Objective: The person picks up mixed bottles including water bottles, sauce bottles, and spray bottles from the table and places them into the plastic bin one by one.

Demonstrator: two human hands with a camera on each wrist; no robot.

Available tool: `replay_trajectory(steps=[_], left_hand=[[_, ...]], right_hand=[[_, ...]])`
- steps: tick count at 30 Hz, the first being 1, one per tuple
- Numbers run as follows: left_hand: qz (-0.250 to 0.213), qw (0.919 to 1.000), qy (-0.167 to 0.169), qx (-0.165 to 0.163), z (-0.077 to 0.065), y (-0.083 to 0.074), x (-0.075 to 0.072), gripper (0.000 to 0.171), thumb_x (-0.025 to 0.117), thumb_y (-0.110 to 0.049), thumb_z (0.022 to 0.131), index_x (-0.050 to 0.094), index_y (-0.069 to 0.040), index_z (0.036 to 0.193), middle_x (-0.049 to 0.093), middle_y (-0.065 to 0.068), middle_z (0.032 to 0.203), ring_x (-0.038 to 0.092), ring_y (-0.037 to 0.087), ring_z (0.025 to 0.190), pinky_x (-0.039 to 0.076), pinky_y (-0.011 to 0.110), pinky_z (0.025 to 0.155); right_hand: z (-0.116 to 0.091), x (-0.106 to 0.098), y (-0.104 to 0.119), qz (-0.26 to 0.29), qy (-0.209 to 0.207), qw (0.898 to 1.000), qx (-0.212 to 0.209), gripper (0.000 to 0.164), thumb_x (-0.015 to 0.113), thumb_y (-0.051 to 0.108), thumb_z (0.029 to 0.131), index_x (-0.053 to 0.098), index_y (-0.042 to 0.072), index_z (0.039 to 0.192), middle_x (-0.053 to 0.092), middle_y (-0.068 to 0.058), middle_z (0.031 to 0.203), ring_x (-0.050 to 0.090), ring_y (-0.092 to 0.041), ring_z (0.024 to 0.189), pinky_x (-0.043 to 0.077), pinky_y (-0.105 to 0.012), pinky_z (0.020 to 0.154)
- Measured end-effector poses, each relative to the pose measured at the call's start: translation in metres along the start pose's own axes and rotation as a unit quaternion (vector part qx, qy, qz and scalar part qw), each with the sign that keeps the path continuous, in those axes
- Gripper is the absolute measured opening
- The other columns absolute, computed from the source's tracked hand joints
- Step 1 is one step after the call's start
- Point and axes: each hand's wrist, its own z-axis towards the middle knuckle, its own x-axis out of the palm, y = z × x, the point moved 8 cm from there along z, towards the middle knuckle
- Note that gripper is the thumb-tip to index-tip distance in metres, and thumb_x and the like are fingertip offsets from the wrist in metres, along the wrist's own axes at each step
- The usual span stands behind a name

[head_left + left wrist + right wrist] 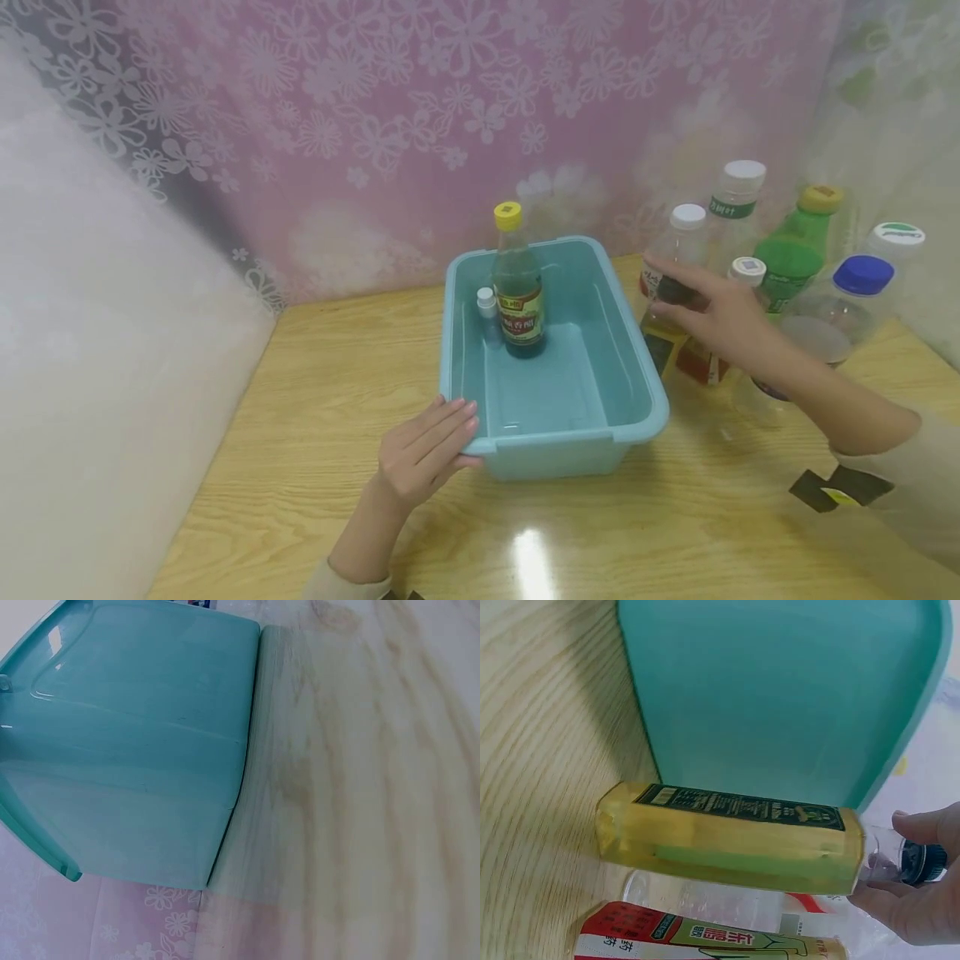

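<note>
A teal plastic basin (555,454) stands on the table. My left hand (423,454) rests on its near left corner, fingers laid straight over the rim. Inside, at the far left, a glass sauce bottle (517,292) with a yellow cap stands upright beside a small white-capped bottle (487,312). To the right of the basin, my right hand (720,317) grips a square bottle of yellow liquid (735,840) by its neck, just under the dark cap (921,861). This bottle is upright, close against the basin's outer right wall, and partly hidden by my hand in the head view.
Several bottles crowd the right side: a red-labelled bottle (712,937), a clear white-capped bottle (688,218), a green bottle (791,254) and a wide clear bottle with a blue cap (862,275). A flowered pink curtain (375,167) hangs behind; a white wall (112,333) stands left.
</note>
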Motion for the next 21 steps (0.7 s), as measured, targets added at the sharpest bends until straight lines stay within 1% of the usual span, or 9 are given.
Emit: replay_trajectory(steps=[2, 3, 6, 8, 12, 15, 17, 20, 21], left_hand=[[0.0, 1.0, 0.001, -0.002, 0.0, 0.0, 0.0, 0.029, 0.063, -0.024, 0.09, 0.071, 0.003, 0.083, 0.072, 0.018, 0.078, 0.071, 0.027, 0.067, 0.062, 0.037, 0.071], [0.0, 1.0, 0.001, -0.003, -0.001, 0.0, 0.0, 0.029, 0.063, -0.024, 0.09, 0.071, 0.003, 0.083, 0.072, 0.018, 0.078, 0.071, 0.027, 0.067, 0.062, 0.037, 0.071], [0.0, 1.0, 0.002, -0.002, -0.001, 0.0, 0.0, 0.029, 0.063, -0.024, 0.09, 0.071, 0.003, 0.083, 0.072, 0.018, 0.078, 0.071, 0.027, 0.068, 0.062, 0.037, 0.071], [-0.002, 1.0, 0.001, -0.002, -0.001, 0.0, 0.001, 0.029, 0.064, -0.023, 0.09, 0.072, 0.003, 0.083, 0.072, 0.018, 0.078, 0.071, 0.027, 0.068, 0.062, 0.037, 0.071], [-0.002, 1.0, 0.003, -0.004, -0.001, 0.0, 0.001, 0.029, 0.064, -0.024, 0.09, 0.072, 0.003, 0.083, 0.072, 0.018, 0.078, 0.071, 0.027, 0.068, 0.062, 0.037, 0.072], [-0.002, 1.0, 0.005, -0.006, -0.002, 0.0, 0.001, 0.029, 0.063, -0.024, 0.09, 0.072, 0.003, 0.083, 0.072, 0.018, 0.078, 0.071, 0.027, 0.067, 0.062, 0.037, 0.072], [0.0, 1.0, 0.004, -0.006, -0.002, 0.0, 0.001, 0.029, 0.063, -0.024, 0.09, 0.072, 0.003, 0.083, 0.072, 0.018, 0.078, 0.071, 0.027, 0.067, 0.062, 0.036, 0.072], [-0.001, 1.0, 0.002, -0.005, -0.002, 0.001, 0.001, 0.029, 0.064, -0.024, 0.089, 0.072, 0.003, 0.084, 0.072, 0.018, 0.079, 0.071, 0.027, 0.067, 0.062, 0.037, 0.072], [-0.001, 1.0, 0.002, -0.005, -0.002, 0.001, 0.001, 0.029, 0.064, -0.024, 0.089, 0.072, 0.003, 0.084, 0.072, 0.018, 0.079, 0.071, 0.027, 0.067, 0.062, 0.037, 0.072]], right_hand=[[-0.004, 0.0, 0.0, 0.015, 0.026, 0.999, 0.022, 0.06, 0.066, 0.018, 0.09, 0.04, 0.023, 0.144, 0.049, -0.019, 0.139, 0.061, -0.037, 0.104, 0.058, -0.025, 0.076], [-0.006, 0.001, 0.0, 0.02, 0.035, 0.999, 0.032, 0.06, 0.065, 0.019, 0.091, 0.039, 0.024, 0.145, 0.049, -0.017, 0.139, 0.061, -0.037, 0.106, 0.058, -0.025, 0.078], [-0.011, 0.0, 0.006, 0.02, 0.042, 0.999, 0.024, 0.06, 0.064, 0.019, 0.092, 0.037, 0.027, 0.145, 0.052, -0.015, 0.138, 0.063, -0.033, 0.101, 0.047, -0.005, 0.069], [-0.015, -0.002, 0.009, 0.016, 0.038, 0.999, 0.015, 0.06, 0.065, 0.016, 0.091, 0.039, 0.027, 0.145, 0.054, -0.014, 0.134, 0.064, -0.029, 0.099, 0.045, -0.001, 0.071], [-0.018, -0.006, 0.015, -0.005, 0.024, 1.0, -0.011, 0.062, 0.068, 0.01, 0.087, 0.043, 0.026, 0.142, 0.061, -0.012, 0.121, 0.064, -0.011, 0.086, 0.05, -0.008, 0.063], [-0.02, -0.011, 0.019, -0.003, 0.027, 0.999, -0.024, 0.063, 0.068, 0.008, 0.087, 0.042, 0.022, 0.143, 0.062, -0.017, 0.115, 0.062, -0.005, 0.071, 0.052, -0.018, 0.05], [-0.02, -0.017, 0.02, -0.008, 0.025, 0.999, -0.025, 0.061, 0.068, 0.008, 0.087, 0.043, 0.019, 0.143, 0.062, -0.02, 0.116, 0.061, 0.0, 0.07, 0.053, -0.017, 0.051], [-0.017, -0.026, 0.018, -0.009, 0.025, 1.0, -0.008, 0.059, 0.067, 0.011, 0.089, 0.043, 0.017, 0.143, 0.062, -0.023, 0.116, 0.057, 0.008, 0.066, 0.051, -0.017, 0.049], [-0.016, -0.029, 0.018, -0.016, 0.02, 1.0, -0.005, 0.059, 0.067, 0.011, 0.088, 0.044, 0.017, 0.142, 0.062, -0.022, 0.116, 0.055, 0.011, 0.07, 0.05, -0.014, 0.052]])
